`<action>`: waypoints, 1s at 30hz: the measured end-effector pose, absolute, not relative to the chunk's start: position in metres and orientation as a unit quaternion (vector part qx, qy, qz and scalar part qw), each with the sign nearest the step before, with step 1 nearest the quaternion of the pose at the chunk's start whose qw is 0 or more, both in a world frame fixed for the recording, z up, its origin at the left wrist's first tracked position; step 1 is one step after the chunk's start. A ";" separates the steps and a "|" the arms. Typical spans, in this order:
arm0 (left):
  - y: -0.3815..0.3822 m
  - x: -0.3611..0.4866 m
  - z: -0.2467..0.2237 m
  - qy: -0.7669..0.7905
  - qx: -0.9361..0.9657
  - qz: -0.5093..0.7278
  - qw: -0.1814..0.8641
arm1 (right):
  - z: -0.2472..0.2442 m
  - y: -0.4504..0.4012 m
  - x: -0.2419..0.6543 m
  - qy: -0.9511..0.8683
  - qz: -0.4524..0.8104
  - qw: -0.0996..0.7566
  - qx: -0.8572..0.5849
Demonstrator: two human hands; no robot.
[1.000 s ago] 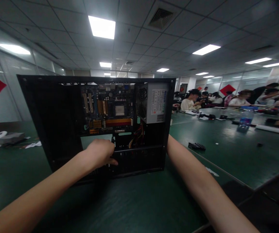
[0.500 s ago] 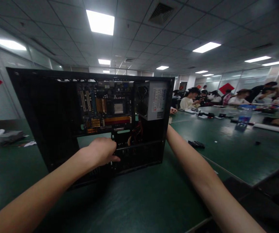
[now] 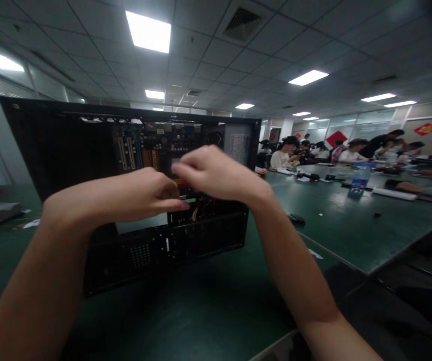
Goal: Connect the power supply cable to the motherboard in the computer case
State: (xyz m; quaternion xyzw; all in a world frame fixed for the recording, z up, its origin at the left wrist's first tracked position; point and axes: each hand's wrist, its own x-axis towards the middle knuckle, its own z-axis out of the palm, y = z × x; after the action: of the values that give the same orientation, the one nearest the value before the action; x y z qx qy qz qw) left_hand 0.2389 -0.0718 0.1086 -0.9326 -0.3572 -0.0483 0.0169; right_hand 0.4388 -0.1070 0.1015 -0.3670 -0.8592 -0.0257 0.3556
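A black computer case (image 3: 114,253) stands on its edge on the green table, its open side facing me. Inside it are a motherboard (image 3: 144,131) with slots and, at the upper right, a grey power supply (image 3: 240,145). My left hand (image 3: 150,193) is at the middle of the case, fingers curled and closed; what they hold, if anything, is hidden. My right hand (image 3: 208,170) is in front of the motherboard and power supply, its fingers bent together towards the left hand, with their tips blurred. Coloured wires (image 3: 197,213) hang below the hands.
The green table (image 3: 336,235) stretches to the right, with a plastic bottle (image 3: 361,178), a white roll (image 3: 394,194) and a small black part (image 3: 296,219). A grey box (image 3: 0,212) lies at the left. Several people sit beyond the table at the right.
My right hand has come from behind the case's right side to its front. My left hand has risen from the lower part. The view has shifted slightly right.
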 end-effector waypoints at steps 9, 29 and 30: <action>-0.064 0.207 0.115 -0.381 -0.924 0.018 -0.039 | 0.024 0.018 0.437 -0.818 0.132 -0.077 -0.555; -0.043 0.221 0.105 -0.345 -0.938 0.012 -0.017 | 0.057 -0.037 0.425 -0.810 0.229 0.295 -0.452; -0.043 0.222 0.105 -0.340 -0.940 0.015 -0.030 | 0.062 -0.051 0.426 -0.831 0.185 0.265 -0.452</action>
State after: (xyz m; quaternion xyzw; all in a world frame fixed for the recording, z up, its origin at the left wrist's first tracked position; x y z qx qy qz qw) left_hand 0.2222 -0.0434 0.1053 -0.9399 -0.3397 0.0150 -0.0303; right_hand 0.4263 -0.0508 0.0624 -0.4522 -0.8312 0.1848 0.2655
